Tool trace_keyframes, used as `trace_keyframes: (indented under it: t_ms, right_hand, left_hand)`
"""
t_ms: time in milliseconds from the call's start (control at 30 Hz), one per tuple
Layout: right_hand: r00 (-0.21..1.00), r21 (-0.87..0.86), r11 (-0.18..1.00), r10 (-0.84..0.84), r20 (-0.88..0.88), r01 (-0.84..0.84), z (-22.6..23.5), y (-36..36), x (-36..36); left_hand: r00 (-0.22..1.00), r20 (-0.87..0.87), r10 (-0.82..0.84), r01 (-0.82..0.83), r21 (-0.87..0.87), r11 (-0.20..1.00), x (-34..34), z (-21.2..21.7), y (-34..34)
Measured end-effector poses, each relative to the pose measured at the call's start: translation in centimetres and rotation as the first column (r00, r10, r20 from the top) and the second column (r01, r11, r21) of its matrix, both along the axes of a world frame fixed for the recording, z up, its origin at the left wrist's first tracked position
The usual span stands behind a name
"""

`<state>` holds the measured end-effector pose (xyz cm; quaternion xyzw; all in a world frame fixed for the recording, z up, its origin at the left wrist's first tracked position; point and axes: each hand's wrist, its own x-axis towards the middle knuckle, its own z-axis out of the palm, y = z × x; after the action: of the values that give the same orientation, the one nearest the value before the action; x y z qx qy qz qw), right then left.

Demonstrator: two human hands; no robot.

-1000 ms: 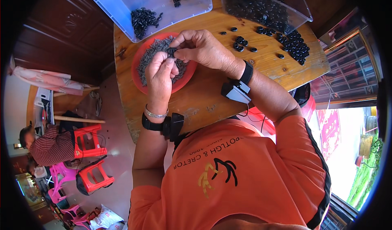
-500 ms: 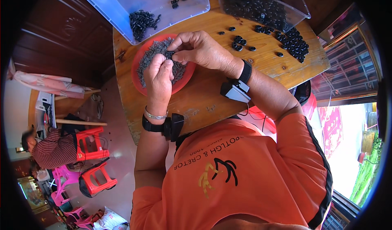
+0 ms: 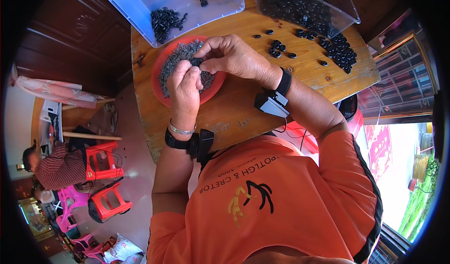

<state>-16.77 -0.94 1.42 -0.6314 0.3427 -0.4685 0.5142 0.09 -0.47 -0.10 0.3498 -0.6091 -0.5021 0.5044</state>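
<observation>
Both of my hands meet over the near side of a round orange-red bowl [image 3: 216, 89], which is filled with small grey slender pieces [image 3: 169, 69]. Between the fingertips is a small black part [image 3: 197, 62], mostly covered by the fingers. My left hand [image 3: 185, 88] is closed, thumb and forefinger pinching the part from the near side. From the right, my right hand [image 3: 233, 60] pinches the same part with thumb and forefinger. Its exact shape is too small and hidden to tell.
A clear bin [image 3: 216, 14] holding black parts [image 3: 165, 24] stands behind the bowl. Another clear bin [image 3: 346, 26], full of black pieces, is at the back right. Loose black oval pieces [image 3: 341, 54] lie on the wooden table [image 3: 262, 83]. Red stools [image 3: 110, 202] and a seated person [image 3: 63, 170] are at left.
The whole view has shifted slightly. Both hands keep their pinch on the black part above the bowl, with only small finger movement.
</observation>
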Motion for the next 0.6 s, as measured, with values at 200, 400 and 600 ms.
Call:
trace_keyframes:
  t_ms: [200, 400, 600]
  right_hand:
    - [0.988, -0.147, 0.987, -0.084, -0.129, 0.065, -0.2, 0.5, 0.6]
    - [0.951, -0.19, 0.979, -0.124, -0.282, 0.071, 0.6, 0.6, 0.2]
    - [0.936, -0.246, 0.966, -0.16, -0.312, 0.083, 0.6, 0.8, 0.3]
  left_hand:
    - [0.999, -0.031, -0.015, 0.02, 0.179, 0.984, 0.1, 1.1, 0.3]
    - [0.999, -0.002, -0.038, 0.038, 0.181, 0.983, 0.1, 1.1, 0.1]
    - [1.0, -0.022, -0.013, 0.018, 0.219, 0.976, -0.4, 1.4, 0.3]
